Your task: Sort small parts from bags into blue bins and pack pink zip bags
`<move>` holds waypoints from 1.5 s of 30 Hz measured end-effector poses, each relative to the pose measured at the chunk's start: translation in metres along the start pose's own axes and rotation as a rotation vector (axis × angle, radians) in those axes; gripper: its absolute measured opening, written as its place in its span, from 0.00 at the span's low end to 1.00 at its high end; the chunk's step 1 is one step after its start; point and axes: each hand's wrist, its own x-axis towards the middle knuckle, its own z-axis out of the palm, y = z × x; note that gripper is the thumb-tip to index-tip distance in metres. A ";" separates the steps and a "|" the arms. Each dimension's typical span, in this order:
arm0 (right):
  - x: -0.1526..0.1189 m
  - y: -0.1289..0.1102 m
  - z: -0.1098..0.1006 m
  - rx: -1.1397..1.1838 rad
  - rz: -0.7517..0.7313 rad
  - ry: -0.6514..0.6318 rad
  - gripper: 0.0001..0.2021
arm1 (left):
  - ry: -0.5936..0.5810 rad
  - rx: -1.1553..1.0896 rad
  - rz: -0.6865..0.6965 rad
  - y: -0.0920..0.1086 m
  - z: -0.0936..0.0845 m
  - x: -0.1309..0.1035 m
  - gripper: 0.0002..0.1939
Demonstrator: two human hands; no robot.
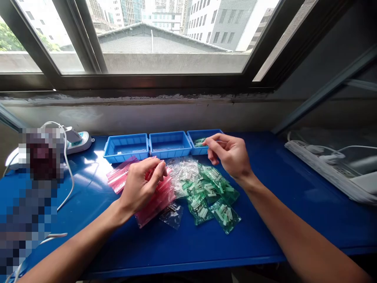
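My left hand [143, 182] is over the pink-red plastic bags [159, 198], its fingers curled and its thumb close to the index finger. Anything it may hold is too small or hidden to make out. My right hand [231, 153] is raised by the right blue bin [206, 134], fingers bent into a pinch, and I cannot make out what is between them. Small green pieces [199, 142] lie in that bin. Below my right hand are green bags [209, 188] with pale, stick-like pieces inside. Clear bags [184, 171] with small contents lie between the hands.
A middle blue bin [170, 152] and a left blue bin [126, 156] stand in line under the window, small bits on their floors. Power strips lie on the blue table at the left [79, 143] and right [330, 169], with white cables. A pixelated figure [41, 157] is at far left.
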 end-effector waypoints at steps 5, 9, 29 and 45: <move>0.007 -0.008 -0.036 -0.841 0.075 -0.448 0.26 | -0.016 0.001 -0.013 0.001 0.000 0.000 0.20; 0.004 -0.005 -0.044 -1.066 0.272 -0.657 0.25 | -0.028 0.001 -0.007 0.000 0.001 0.000 0.19; -0.019 -0.018 0.012 0.065 0.024 -0.455 0.15 | -0.094 0.032 -0.008 0.001 0.003 0.001 0.08; -0.032 -0.007 0.033 0.142 -0.071 -0.336 0.12 | -0.040 -0.031 -0.067 -0.002 0.004 0.001 0.06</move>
